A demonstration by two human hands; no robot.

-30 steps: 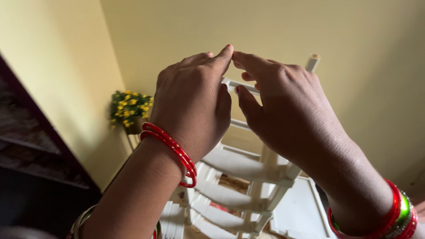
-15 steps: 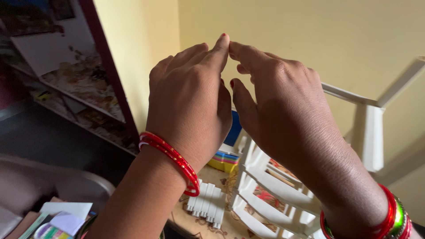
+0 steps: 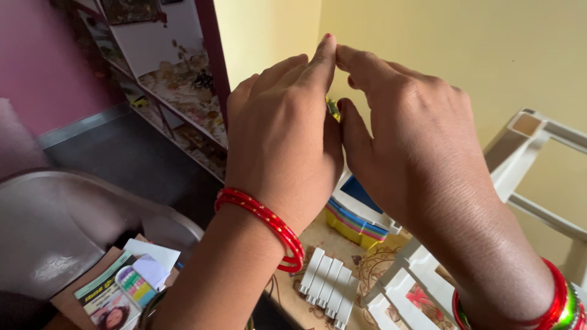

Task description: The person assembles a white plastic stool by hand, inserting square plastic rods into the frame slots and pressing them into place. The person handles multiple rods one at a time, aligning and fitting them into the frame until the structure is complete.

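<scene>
Hands fill the middle of the view: the left hand (image 3: 281,134) and the right hand (image 3: 409,134) are raised side by side, their forefinger tips touching at the top. A small yellow-green object (image 3: 332,108) is glimpsed in the gap between them, near the thumbs; what it is, and which hand's grip is closed on it, cannot be told. Red bangles (image 3: 269,223) are worn on the left wrist, and red and green bangles (image 3: 562,305) on the right.

Much of what lies below is blocked by the hands and forearms. Behind the right hand a white plastic rack (image 3: 532,159) is seen against the yellow wall. Under the hands, a yellow tray (image 3: 351,232) with stacked coloured layers and a white and blue piece on top stands on a patterned bench (image 3: 318,241); its contents are hidden. White ribbed pieces (image 3: 327,287) lie just beside it. At lower left, printed papers (image 3: 116,293) rest near a grey chair (image 3: 79,226). Shelves (image 3: 177,98) holding cluttered items stand at upper left.
</scene>
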